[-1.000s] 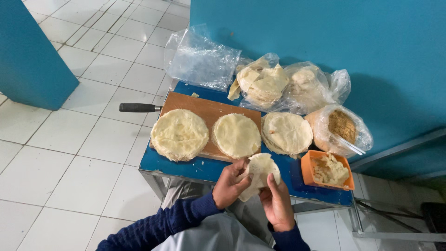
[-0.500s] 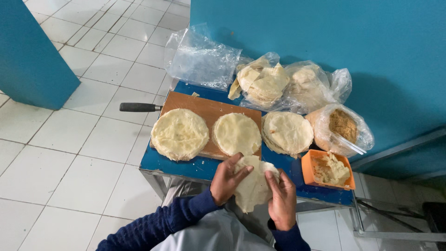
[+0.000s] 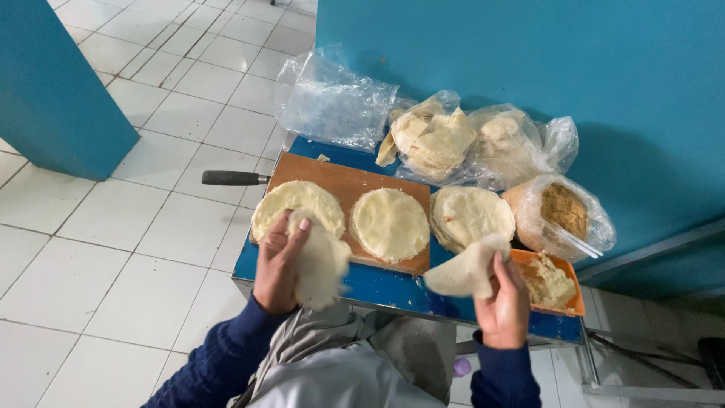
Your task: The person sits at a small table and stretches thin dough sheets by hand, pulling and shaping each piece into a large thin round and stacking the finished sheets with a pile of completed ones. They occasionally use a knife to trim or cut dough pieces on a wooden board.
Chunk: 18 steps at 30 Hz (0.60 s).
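Note:
My left hand [image 3: 279,263] grips a pale thin dough sheet [image 3: 323,264] that hangs over the front edge of the blue table [image 3: 377,283]. My right hand [image 3: 504,304] pinches a second thin sheet [image 3: 464,270], curled, just left of the orange tub. Behind my left hand a round flat dough stack [image 3: 298,202] lies on the brown wooden board [image 3: 343,181], with another round stack [image 3: 390,224] beside it. A third stack [image 3: 470,216] sits to the right of the board.
An orange tub [image 3: 572,291] holds crumbly filling. Plastic bags at the back hold more sheets [image 3: 430,140], pale dough [image 3: 507,143] and brown filling [image 3: 565,210]; an empty clear bag [image 3: 332,102] lies left. A black handle [image 3: 230,178] sticks out left. Blue wall behind, white tiled floor [image 3: 121,227].
Both hands held one bundle of sheets together in front of me; now they have drawn apart, each hand carrying its own separated sheet, left toward the board, right toward the tub.

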### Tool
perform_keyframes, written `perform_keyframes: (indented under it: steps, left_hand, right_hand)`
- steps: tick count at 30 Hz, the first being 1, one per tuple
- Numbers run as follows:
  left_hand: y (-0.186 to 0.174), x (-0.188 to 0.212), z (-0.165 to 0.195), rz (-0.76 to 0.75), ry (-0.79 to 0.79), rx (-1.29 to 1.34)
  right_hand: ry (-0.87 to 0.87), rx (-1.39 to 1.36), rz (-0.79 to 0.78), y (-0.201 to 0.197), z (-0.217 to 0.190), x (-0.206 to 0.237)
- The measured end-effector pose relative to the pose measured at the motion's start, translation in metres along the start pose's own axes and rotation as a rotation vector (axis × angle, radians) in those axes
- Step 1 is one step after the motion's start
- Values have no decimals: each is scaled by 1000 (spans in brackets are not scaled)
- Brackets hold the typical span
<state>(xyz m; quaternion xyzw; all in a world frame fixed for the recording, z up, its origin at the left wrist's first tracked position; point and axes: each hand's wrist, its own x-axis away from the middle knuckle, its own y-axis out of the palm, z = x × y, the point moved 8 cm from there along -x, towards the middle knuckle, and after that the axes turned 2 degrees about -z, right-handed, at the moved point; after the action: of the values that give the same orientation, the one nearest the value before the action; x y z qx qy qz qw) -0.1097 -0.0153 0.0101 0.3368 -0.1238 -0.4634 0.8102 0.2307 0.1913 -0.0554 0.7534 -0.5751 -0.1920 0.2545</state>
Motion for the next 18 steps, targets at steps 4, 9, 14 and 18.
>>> perform_keyframes:
  steps: [4,9,14,18]
  left_hand:
    - [-2,-4,38,-44,170,-117]
    - [-17,-13,53,0,244,-362]
    - [-17,-22,65,71,343,-832]
    - [20,-24,80,3,617,-1163]
  right_hand:
    - [-420,778,-76,71,-35,-32]
    - [-709,1305,-491,167,37,-1]
    - [-950,1572,-606,179,57,35]
    - [-963,1556,-627,179,59,43]
